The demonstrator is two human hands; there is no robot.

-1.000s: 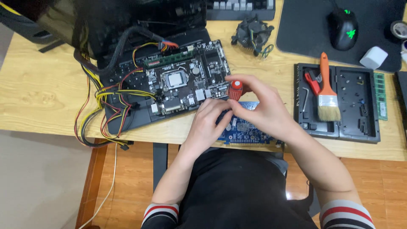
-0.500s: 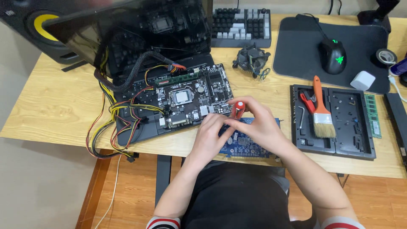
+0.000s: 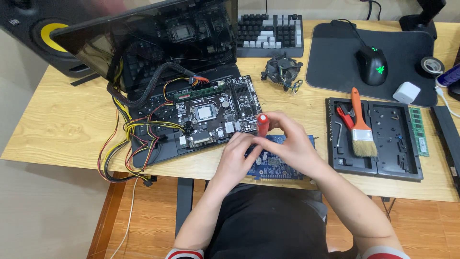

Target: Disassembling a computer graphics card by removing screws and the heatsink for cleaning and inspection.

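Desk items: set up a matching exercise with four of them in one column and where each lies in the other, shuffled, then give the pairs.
Things:
1. paintbrush
2. mouse
3. cooler fan
4. blue circuit card

Places:
A. on the dark mouse pad
B. under the hands, at the desk's near edge
C. on the black parts tray
D. on bare desk wood, in front of the keyboard

Pairs: 1-C, 2-A, 3-D, 4-B
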